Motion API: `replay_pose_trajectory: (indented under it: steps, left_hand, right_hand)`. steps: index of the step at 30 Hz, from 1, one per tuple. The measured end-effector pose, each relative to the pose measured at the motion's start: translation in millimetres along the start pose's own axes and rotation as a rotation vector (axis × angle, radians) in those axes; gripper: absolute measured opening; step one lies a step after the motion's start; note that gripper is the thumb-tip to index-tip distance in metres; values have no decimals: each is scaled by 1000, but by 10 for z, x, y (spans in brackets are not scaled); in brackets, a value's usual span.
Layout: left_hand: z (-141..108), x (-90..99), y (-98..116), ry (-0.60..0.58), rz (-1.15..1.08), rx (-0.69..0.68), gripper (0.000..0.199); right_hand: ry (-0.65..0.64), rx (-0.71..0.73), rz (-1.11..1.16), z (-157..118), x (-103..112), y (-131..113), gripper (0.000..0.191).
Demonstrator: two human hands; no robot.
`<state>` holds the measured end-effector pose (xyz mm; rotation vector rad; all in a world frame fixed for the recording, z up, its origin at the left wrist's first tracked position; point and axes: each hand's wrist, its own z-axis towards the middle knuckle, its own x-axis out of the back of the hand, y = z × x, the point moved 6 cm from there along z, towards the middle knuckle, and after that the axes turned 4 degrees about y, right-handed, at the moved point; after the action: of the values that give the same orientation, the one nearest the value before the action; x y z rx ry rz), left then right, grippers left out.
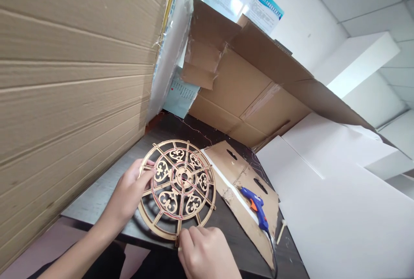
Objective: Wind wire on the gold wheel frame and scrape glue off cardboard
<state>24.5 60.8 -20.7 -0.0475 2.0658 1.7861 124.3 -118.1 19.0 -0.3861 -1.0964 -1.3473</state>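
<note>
By table edge [132,239] | wheel [183,169] in left grip [134,186] | right grip [207,251] apparently too

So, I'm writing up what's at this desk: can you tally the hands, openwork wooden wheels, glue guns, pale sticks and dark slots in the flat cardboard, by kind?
Hands (left hand, right hand): 2
Openwork wooden wheel: 1
Blue glue gun: 1
Pale stick: 1
Dark slots: 2
Total: 7
</note>
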Motion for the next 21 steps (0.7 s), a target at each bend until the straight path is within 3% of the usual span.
replay_pose_trajectory:
  steps: [9, 15, 21]
  left_hand:
    - [41, 38, -37, -13, 48, -47, 44]
    - [18, 28, -21, -5, 32, -30, 47]
    - [25, 64, -43, 8, 85, -77, 48]
  right_hand:
    - [-38, 55, -39, 93, -7, -40, 21]
    - [-70, -99, 95, 16, -21, 85, 19]
    - [13, -231, 189, -128, -14, 176, 14]
